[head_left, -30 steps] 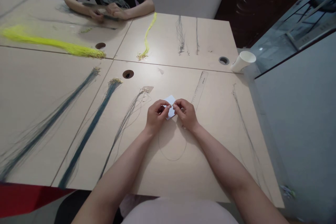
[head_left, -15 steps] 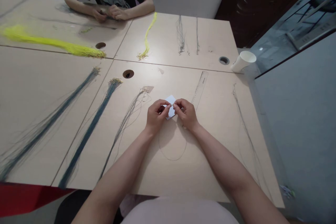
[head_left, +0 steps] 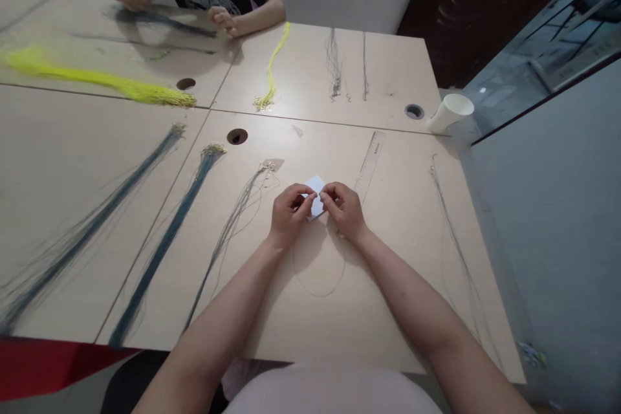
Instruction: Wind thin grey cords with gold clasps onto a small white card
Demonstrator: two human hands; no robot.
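Observation:
My left hand and my right hand are close together above the table, each with thumb and forefinger pinched. A thin grey cord hangs in a loop below them, its two sides running up to the hands. What lies right at the fingertips is too small to make out. Beneath the fingers is a small white card, partly covered by them. A clear ruler lies just beyond my right hand. To the left of my left hand, a bundle of grey cords has metal clasps at its far end.
Two dark teal cord bundles lie at left. Yellow cord bundles are on the far side. More thin cords lie at right, near a white cup. Across the table, a co-worker handles dark cords.
My hands and the cord loop stay in place. Across the table, the co-worker's two hands have moved apart, one swinging out to the left of the view, uncovering a dark cord bundle.

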